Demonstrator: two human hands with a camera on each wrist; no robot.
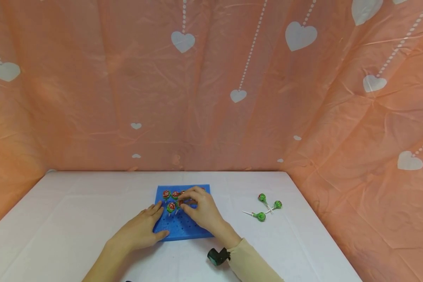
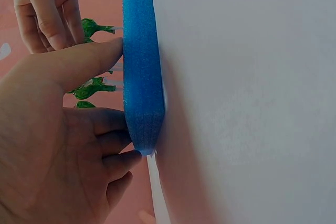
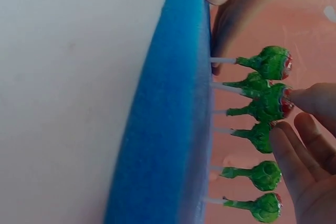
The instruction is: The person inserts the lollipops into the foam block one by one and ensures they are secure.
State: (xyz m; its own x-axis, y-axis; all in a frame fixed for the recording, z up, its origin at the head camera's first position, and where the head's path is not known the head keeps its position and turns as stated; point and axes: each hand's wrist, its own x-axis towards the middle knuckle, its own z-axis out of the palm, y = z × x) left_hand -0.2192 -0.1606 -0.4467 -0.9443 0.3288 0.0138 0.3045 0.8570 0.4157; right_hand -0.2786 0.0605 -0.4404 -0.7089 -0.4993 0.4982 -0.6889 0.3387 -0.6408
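A blue foam board [image 1: 183, 232] with rows of small holes lies on the table. Several lollipops in green and red wrappers, such as the front-left one [image 1: 170, 207], stand in it by their white sticks. My right hand [image 1: 205, 209] reaches over the board and pinches the head of one standing lollipop [image 3: 269, 103] between thumb and fingers. Part of the back row is hidden behind this hand in the head view. My left hand [image 1: 142, 229] rests on the board's left side, fingers spread along the edge and thumb near the front corner.
Three loose lollipops [image 1: 261, 216] lie to the right of the board, their sticks close together. The table [image 1: 81, 219] has a white cover. An orange curtain [image 1: 204, 129] with white hearts hangs behind it and at the sides. A dark wrist camera [image 1: 218, 257] sits by the right sleeve.
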